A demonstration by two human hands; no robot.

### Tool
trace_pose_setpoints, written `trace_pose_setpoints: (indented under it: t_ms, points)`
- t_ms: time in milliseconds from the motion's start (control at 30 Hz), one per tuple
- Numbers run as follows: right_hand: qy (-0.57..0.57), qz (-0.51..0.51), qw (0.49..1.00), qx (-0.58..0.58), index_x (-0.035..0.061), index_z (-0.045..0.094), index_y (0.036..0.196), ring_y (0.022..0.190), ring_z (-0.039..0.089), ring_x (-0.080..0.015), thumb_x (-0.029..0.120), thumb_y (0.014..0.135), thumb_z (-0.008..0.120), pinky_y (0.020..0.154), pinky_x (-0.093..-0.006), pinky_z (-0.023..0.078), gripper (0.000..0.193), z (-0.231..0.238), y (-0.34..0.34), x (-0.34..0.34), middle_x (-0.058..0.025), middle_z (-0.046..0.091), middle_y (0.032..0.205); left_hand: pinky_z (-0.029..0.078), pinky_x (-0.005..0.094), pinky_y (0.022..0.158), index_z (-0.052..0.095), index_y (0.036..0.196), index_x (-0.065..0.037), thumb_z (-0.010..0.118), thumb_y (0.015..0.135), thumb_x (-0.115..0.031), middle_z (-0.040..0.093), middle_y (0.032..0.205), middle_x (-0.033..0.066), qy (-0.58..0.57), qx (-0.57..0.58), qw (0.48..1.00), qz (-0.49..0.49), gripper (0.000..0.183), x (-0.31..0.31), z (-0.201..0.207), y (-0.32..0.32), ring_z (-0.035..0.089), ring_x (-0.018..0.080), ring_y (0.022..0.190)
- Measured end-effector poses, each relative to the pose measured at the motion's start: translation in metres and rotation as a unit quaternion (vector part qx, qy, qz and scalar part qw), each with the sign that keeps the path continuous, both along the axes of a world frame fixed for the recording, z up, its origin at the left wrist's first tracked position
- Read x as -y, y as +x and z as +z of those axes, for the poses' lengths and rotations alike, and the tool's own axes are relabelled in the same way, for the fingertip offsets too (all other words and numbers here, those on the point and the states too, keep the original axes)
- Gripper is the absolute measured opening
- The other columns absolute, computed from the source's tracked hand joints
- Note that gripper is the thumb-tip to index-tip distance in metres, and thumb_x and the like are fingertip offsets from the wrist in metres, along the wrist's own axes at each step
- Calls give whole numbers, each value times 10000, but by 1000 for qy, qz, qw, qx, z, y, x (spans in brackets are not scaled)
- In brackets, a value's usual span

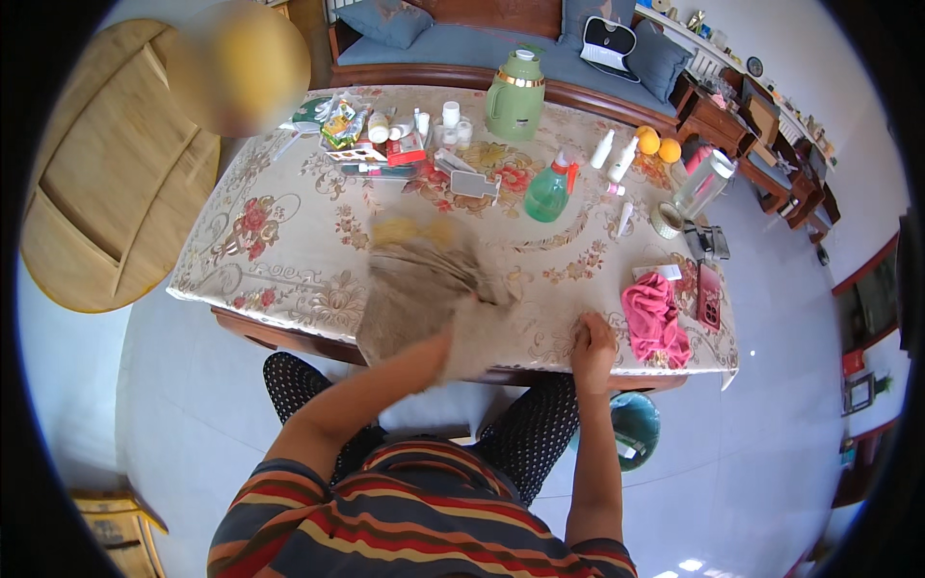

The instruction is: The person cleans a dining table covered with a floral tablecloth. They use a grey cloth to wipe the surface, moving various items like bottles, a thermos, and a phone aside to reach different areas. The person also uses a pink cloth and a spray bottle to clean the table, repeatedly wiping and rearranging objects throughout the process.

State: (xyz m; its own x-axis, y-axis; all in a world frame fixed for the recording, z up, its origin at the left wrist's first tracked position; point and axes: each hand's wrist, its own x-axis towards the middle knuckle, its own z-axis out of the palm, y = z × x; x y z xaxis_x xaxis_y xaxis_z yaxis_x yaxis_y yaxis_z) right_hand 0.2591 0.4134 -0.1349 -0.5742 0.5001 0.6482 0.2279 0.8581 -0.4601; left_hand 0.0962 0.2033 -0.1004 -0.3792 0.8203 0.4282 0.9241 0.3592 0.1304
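Working the brown cloth [409, 294] at the near edge of the bench [318, 226] seems the current step. The left hand [466, 323] blurs over it, grip unclear; the right hand [594, 342] rests loosely curled, apparently empty. Continuing would call for steadying the cloth.

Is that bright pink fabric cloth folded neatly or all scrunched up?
Scrunched up. The pink cloth lies in a lumpy, wrinkled heap beside the right hand, with no neat square edges showing.
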Motion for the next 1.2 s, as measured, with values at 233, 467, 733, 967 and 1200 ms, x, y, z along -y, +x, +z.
trace_pose_setpoints:
  t_ms: [233,467,733,967,1200]
  points:
    - [68,-36,997,-13,16,637,851,971,607,-340,-67,726,531,854,-422,466,184,-5,-3,6,-154,656,958,136,759,935,405,1347,-139,443,848,-421,328,1441,119,-173,-12,963,-207,574,-96,-27,42,308,267,1321]
    - [62,-13,998,20,32,635,834,996,597,-343,-83,677,484,888,-427,455,246,1,-5,12,-149,654,984,260,410,1088,375,1364,-111,394,901,-296,392,1402,82,8,-21,983,-181,498,-130,-142,-73,359,192,1286]
    - [40,-30,998,38,21,634,847,1019,590,-346,-89,697,453,911,-431,444,260,-7,0,9,-145,651,1007,368,365,1013,541,1206,-73,485,835,-190,509,1287,119,71,-81,979,-174,393,11,-16,-162,482,270,1176]
    - [78,-18,995,62,15,618,868,1025,584,-355,-82,718,436,906,-435,444,254,3,-5,11,-157,641,1033,371,376,1008,551,1196,-86,502,827,-179,509,1284,117,34,-13,987,154,384,166,-2,-283,484,270,1175]
    - [80,-23,995,58,25,617,861,1020,582,-350,-69,714,460,887,-434,444,235,0,-4,7,-157,638,1022,355,382,1022,531,1219,-94,486,844,-196,491,1303,111,-64,22,893,445,392,229,-20,-333,470,263,1190]
